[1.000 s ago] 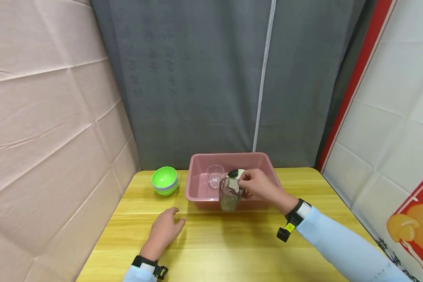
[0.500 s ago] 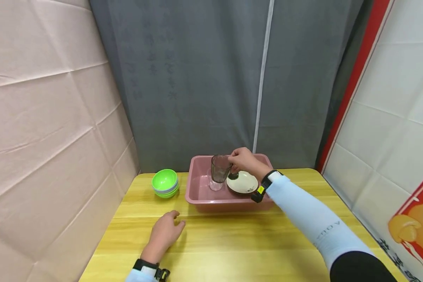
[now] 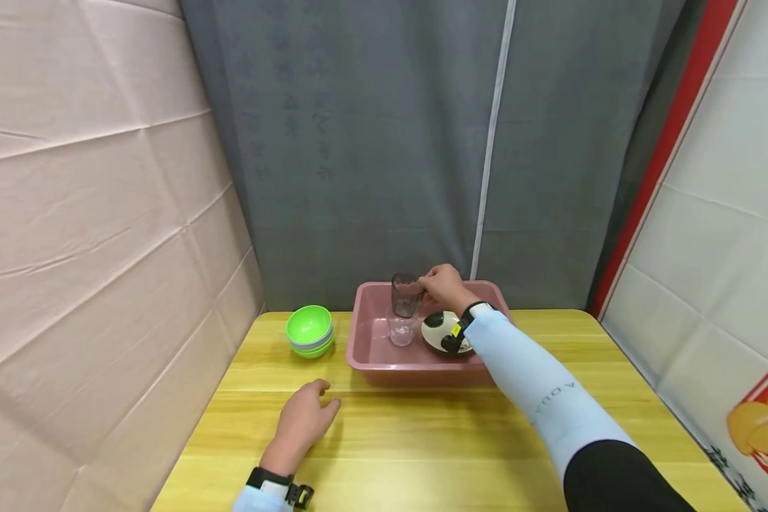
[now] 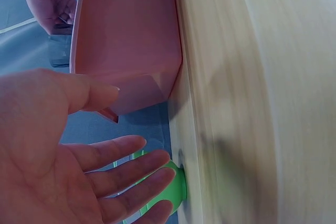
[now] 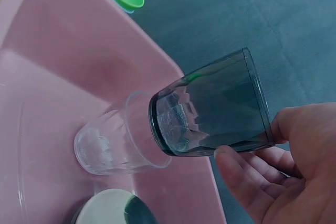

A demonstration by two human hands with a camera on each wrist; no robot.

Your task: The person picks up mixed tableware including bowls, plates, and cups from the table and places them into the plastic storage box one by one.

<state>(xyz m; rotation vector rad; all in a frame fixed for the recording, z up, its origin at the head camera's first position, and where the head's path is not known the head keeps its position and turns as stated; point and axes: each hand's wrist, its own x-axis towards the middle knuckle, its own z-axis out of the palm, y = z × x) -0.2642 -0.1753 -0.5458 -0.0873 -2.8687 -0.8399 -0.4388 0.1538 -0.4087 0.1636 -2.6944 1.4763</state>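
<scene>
My right hand (image 3: 446,286) pinches a smoky grey see-through cup (image 5: 215,108) near its rim, thumb on one side and fingers on the other. The grey cup is held above a clear cup (image 5: 113,142), its base right at the clear cup's mouth in the right wrist view. That clear cup stands inside a pink basin (image 3: 416,378), beside a white dish with black patches (image 3: 436,336). Over the table in front of the basin, my left hand (image 3: 302,419) hangs with relaxed, spread fingers and holds nothing.
A stack of bowls (image 3: 309,327), green with a greyish one between, stands on the wooden table (image 3: 384,455) left of the basin. A grey curtain (image 3: 371,142) hangs behind the table. Pale cloth (image 3: 102,249) borders the left side, and a white panel (image 3: 723,249) the right.
My right hand has carried the grey cup from the basin's front edge back and up, over the clear cup. The dish has come into fuller view. My left hand stays nearly still.
</scene>
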